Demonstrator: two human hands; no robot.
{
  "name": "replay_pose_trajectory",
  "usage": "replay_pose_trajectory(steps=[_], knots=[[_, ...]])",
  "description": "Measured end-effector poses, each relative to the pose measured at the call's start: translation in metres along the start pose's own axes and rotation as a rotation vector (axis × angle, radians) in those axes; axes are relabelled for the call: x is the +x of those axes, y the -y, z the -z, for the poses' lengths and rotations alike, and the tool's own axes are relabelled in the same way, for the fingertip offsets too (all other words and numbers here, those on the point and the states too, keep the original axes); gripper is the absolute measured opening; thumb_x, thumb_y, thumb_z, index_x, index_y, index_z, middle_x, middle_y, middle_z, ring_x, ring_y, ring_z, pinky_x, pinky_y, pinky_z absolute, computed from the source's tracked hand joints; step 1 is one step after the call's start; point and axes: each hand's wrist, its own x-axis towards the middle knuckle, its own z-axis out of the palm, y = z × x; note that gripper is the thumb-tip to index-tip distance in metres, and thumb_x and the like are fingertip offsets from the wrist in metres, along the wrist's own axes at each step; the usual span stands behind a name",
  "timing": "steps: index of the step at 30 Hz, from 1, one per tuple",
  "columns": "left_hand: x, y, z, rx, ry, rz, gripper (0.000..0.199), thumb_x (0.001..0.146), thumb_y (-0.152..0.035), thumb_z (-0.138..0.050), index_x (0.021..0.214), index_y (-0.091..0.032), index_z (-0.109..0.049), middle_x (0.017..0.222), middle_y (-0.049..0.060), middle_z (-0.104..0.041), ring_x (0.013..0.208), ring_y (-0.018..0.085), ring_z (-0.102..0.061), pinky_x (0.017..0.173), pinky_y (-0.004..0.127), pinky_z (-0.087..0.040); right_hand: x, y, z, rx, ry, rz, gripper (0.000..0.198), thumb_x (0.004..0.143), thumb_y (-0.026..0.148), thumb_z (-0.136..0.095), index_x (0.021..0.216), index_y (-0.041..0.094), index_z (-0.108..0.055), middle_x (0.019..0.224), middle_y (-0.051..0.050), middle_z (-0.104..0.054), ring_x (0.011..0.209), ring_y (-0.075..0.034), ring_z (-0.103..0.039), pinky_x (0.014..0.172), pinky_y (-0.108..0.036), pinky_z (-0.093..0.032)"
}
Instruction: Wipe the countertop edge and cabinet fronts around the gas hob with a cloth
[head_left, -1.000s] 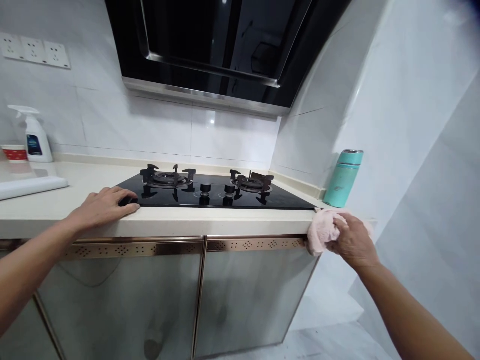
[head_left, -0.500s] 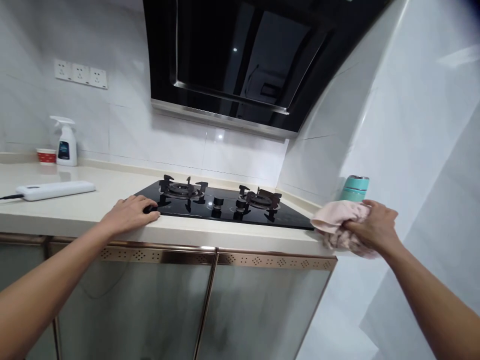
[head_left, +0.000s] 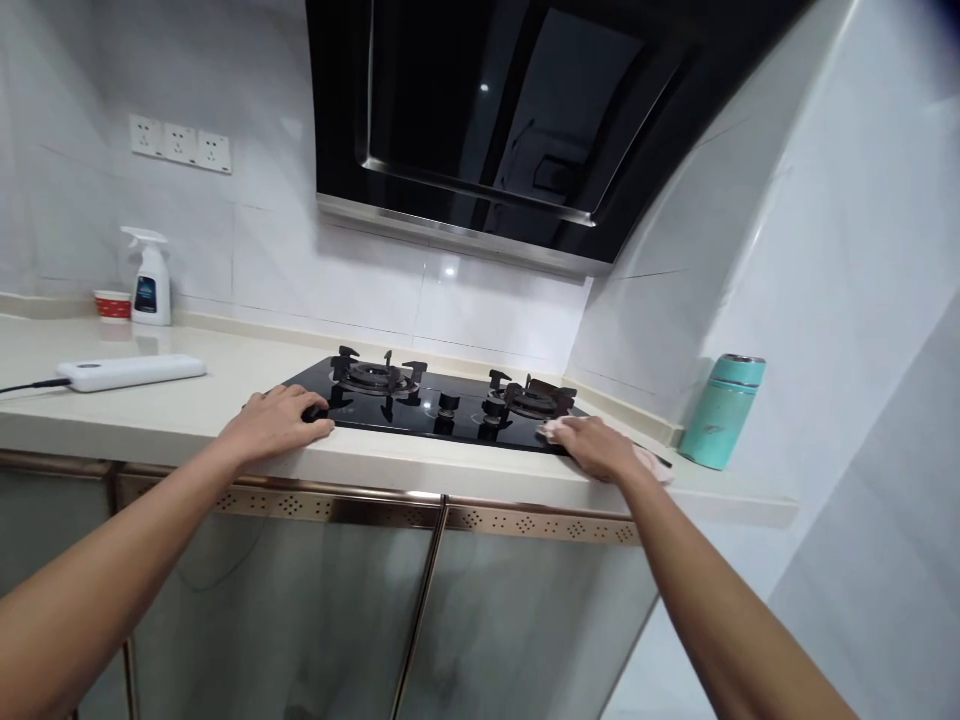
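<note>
Pale tiled walls (head_left: 262,260) meet in a corner behind the cream desk (head_left: 450,465), its frosted cabinet doors (head_left: 525,620) topped by copper-coloured trim (head_left: 517,522). A glossy black range hood (head_left: 442,110) (a spot of light (head_left: 484,88) glinting on it) hangs above, right of three wall sockets (head_left: 180,145).

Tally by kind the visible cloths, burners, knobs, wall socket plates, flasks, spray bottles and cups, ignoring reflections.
Cloth: 1
Burners: 2
Knobs: 2
Socket plates: 3
Flask: 1
Spray bottle: 1
Cup: 1
Total: 11
</note>
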Motion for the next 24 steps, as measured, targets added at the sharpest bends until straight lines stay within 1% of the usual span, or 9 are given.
replay_pose_trajectory(steps=[3,6,10,12,14,16,18,21,24], knots=[[-0.002,-0.002,0.001,0.005,-0.001,0.001,0.061,0.084,-0.062,-0.038,0.126,-0.027,-0.064,0.134,0.009,-0.061,0.13,0.035,-0.049,0.105,0.05,-0.038,-0.015,0.069,-0.005,0.072,0.058,0.131,0.051,0.099,0.048,-0.027,0.132,0.027,-0.06,0.132,-0.01,-0.063,0.108,-0.025,-0.061,0.084,-0.037,-0.049],[-0.004,-0.004,0.002,0.017,0.003,0.012,0.061,0.085,-0.062,-0.036,0.127,-0.027,-0.064,0.136,0.007,-0.061,0.13,0.034,-0.048,0.105,0.049,-0.038,-0.031,0.144,-0.004,0.139,0.084,0.255,0.047,0.098,0.042,-0.033,0.136,0.029,-0.055,0.134,-0.006,-0.062,0.113,-0.024,-0.059,0.089,-0.037,-0.048],[-0.004,-0.001,0.0,0.044,0.004,0.021,0.058,0.087,-0.059,-0.034,0.127,-0.029,-0.063,0.137,0.006,-0.06,0.131,0.033,-0.048,0.106,0.049,-0.038,-0.055,0.238,-0.002,0.325,0.093,0.484,0.048,0.096,0.039,-0.036,0.14,0.025,-0.051,0.14,-0.008,-0.059,0.12,-0.026,-0.057,0.099,-0.043,-0.043],[-0.002,0.003,-0.001,0.057,0.004,0.011,0.057,0.087,-0.055,-0.035,0.13,-0.029,-0.062,0.139,0.006,-0.059,0.132,0.031,-0.048,0.105,0.047,-0.039,-0.064,0.273,-0.006,0.374,0.081,0.603,0.048,0.097,0.041,-0.034,0.138,0.023,-0.051,0.14,-0.009,-0.059,0.122,-0.027,-0.056,0.102,-0.045,-0.042],[-0.001,0.008,-0.003,0.072,0.011,-0.005,0.056,0.087,-0.053,-0.036,0.133,-0.03,-0.06,0.141,0.006,-0.059,0.133,0.03,-0.049,0.104,0.044,-0.041,-0.069,0.294,-0.012,0.381,0.052,0.658,0.048,0.097,0.041,-0.032,0.136,0.022,-0.053,0.139,-0.009,-0.059,0.123,-0.027,-0.055,0.103,-0.046,-0.04],[0.001,0.011,-0.003,0.077,0.023,-0.007,0.057,0.087,-0.052,-0.037,0.134,-0.031,-0.059,0.142,0.004,-0.058,0.133,0.029,-0.048,0.104,0.043,-0.042,-0.068,0.298,-0.018,0.363,0.028,0.648,0.049,0.097,0.044,-0.033,0.134,0.021,-0.055,0.139,-0.009,-0.059,0.124,-0.027,-0.054,0.103,-0.046,-0.04],[0.002,0.013,-0.003,0.069,0.028,0.006,0.057,0.088,-0.053,-0.034,0.133,-0.031,-0.06,0.143,0.003,-0.058,0.134,0.029,-0.048,0.105,0.044,-0.041,-0.062,0.286,-0.022,0.332,0.013,0.623,0.049,0.096,0.05,-0.037,0.13,0.022,-0.058,0.136,-0.008,-0.061,0.123,-0.027,-0.054,0.102,-0.046,-0.041],[0.003,0.012,-0.003,0.046,0.019,0.019,0.057,0.089,-0.055,-0.031,0.131,-0.032,-0.062,0.143,0.002,-0.058,0.133,0.03,-0.049,0.107,0.046,-0.04,-0.05,0.245,-0.021,0.291,0.004,0.583,0.046,0.094,0.056,-0.043,0.122,0.026,-0.063,0.131,-0.006,-0.063,0.12,-0.026,-0.055,0.098,-0.043,-0.042],[0.003,0.01,-0.002,0.03,0.015,0.015,0.058,0.088,-0.059,-0.033,0.129,-0.031,-0.063,0.142,0.002,-0.059,0.132,0.031,-0.05,0.107,0.047,-0.04,-0.038,0.187,-0.014,0.28,0.026,0.43,0.045,0.094,0.058,-0.045,0.121,0.027,-0.063,0.126,-0.006,-0.063,0.112,-0.023,-0.057,0.091,-0.037,-0.045]])
